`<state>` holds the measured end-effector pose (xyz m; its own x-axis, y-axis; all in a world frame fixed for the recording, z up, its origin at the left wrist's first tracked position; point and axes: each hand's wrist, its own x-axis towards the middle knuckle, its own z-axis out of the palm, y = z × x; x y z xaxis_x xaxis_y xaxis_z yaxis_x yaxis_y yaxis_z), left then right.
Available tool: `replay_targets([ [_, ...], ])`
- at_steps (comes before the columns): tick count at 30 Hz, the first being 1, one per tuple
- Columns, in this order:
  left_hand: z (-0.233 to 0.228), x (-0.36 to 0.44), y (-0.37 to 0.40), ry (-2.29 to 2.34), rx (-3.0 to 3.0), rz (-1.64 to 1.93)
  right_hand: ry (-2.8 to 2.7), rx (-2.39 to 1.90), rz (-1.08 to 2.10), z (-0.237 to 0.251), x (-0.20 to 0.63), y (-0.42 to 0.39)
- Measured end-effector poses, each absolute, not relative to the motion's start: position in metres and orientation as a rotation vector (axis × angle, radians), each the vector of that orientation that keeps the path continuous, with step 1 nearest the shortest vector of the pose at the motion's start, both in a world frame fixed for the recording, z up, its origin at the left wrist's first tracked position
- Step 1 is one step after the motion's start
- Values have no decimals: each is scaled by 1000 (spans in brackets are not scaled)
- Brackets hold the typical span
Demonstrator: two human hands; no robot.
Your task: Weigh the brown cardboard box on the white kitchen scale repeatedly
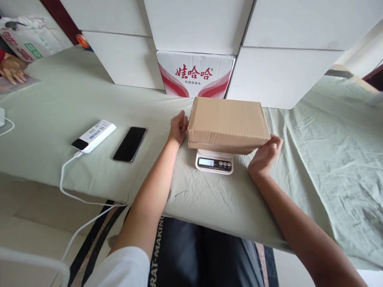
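A sealed brown cardboard box [229, 115] is over a small white kitchen scale [214, 162] and hides most of its platform. The scale's lit display seems to read 0. I cannot tell whether the box touches the platform. My left hand [178, 126] grips the box at its left side with curled fingers. At the front right corner, my right hand [266, 154] holds the box too, its fingertips partly hidden behind the edge.
White cartons [191, 24] stand stacked behind the box, with a red-and-white printed carton [196, 73] among them. On the green cloth lie a black phone [130, 144] and a white power bank [94, 136] with a cable. Another person's hand [13, 71] rests far left.
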<state>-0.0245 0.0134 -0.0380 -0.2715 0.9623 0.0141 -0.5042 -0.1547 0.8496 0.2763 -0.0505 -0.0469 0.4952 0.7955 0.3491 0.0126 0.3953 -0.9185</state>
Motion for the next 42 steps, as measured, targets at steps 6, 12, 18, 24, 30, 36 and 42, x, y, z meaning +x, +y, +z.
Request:
replay_targets([
  [6,-29,-33,12,910,618,1697,-646,-1205,630,-51,292,-30],
  [12,-30,-33,13,871,593,1689,-688,-1218,637,-53,291,-30],
  [18,-30,-33,15,876,574,1697,-722,-1184,621,-59,293,-24],
  [24,-29,-34,14,937,566,1670,-754,-1215,625,-62,294,-24],
  [30,-37,-36,19,902,627,1694,-751,-1242,662,-61,293,-26],
  [36,-38,-36,20,918,631,1694,-736,-1256,672,-60,293,-27],
  [42,-37,-35,19,920,655,1683,-736,-1263,680,-57,292,-30],
])
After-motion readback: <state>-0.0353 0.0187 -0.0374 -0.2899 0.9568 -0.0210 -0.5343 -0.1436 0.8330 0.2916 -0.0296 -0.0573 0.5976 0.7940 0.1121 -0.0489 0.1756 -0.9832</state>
